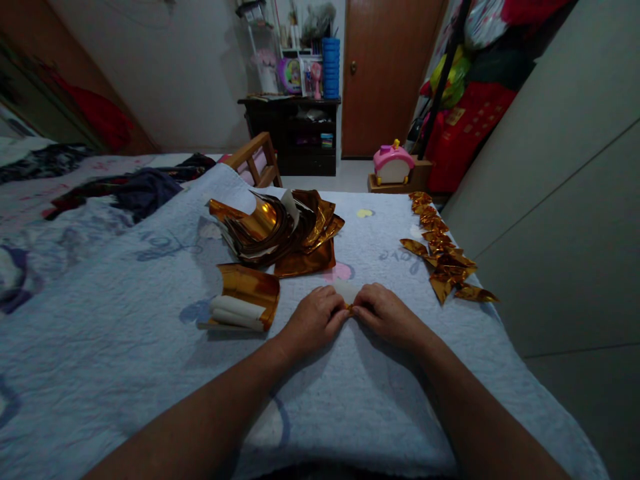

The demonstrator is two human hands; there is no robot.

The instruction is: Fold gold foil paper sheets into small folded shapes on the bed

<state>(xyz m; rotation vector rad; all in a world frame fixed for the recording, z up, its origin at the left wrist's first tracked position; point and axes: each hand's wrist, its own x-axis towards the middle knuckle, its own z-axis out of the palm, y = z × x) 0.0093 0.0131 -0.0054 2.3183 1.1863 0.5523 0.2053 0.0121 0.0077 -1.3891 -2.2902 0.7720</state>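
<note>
Both hands meet over one sheet of gold foil paper [346, 289], whose pale back shows behind the fingers and whose gold edge peeks out between them. My left hand [316, 316] pinches it from the left, thumb and fingers together. From the other side my right hand [385, 313] pinches the same sheet, its fingertips almost touching the left ones. Left of my hands lies a small curled batch of gold foil sheets [250, 283], with pale rolled edges. Beyond it spreads a larger fanned stack of gold foil paper [305, 257].
Along the bed's right edge runs a row of folded gold foil pieces [443, 257]. A pale patterned bedcover [165, 373] lies under everything. Clothes [150, 190] are heaped at the left. Past the bed stand a dark cabinet [305, 157] and a pink toy [393, 163]; a pale panel [565, 200] borders the right.
</note>
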